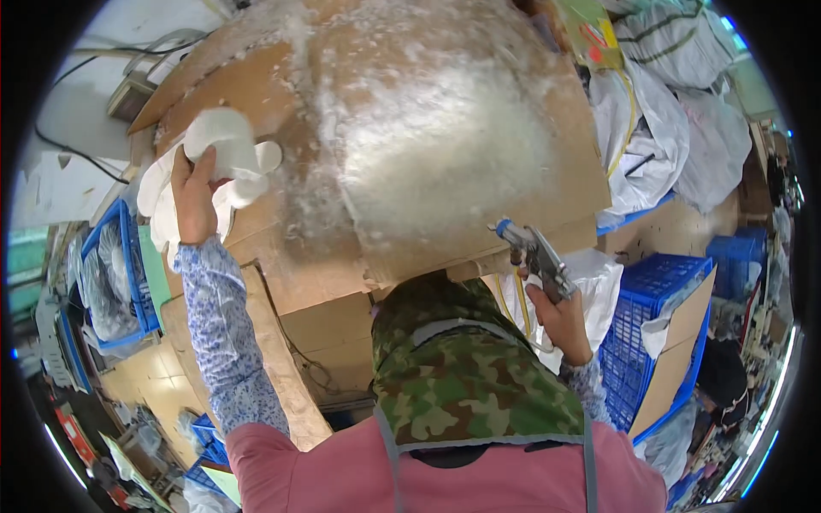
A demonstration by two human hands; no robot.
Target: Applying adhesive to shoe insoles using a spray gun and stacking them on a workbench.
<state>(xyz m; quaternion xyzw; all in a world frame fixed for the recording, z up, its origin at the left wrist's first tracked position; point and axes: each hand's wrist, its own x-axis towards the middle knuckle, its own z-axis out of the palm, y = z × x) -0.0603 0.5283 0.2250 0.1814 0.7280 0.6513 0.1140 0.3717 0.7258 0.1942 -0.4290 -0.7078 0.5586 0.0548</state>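
Observation:
A soft, rounded white piece (221,137) is gripped between the thumb and fingers of my left hand (195,192); I cannot make out its exact kind. More white rounded pieces (158,190) lie beneath and around that hand, at the left edge of the cardboard. At the right, near the cardboard's front edge, my right hand (560,316) is closed around a silver spray gun (543,261). Its blue tip points left, toward a broad whitish, fuzzy patch (445,145) on the cardboard sheet (564,171).
Blue plastic crates (637,308) stand at the right, with a cardboard flap on one. White sacks (637,128) are piled at the far right. At the left is a blue basket (141,274) with plastic-bagged contents. A yellow hose (523,308) hangs below the spray gun.

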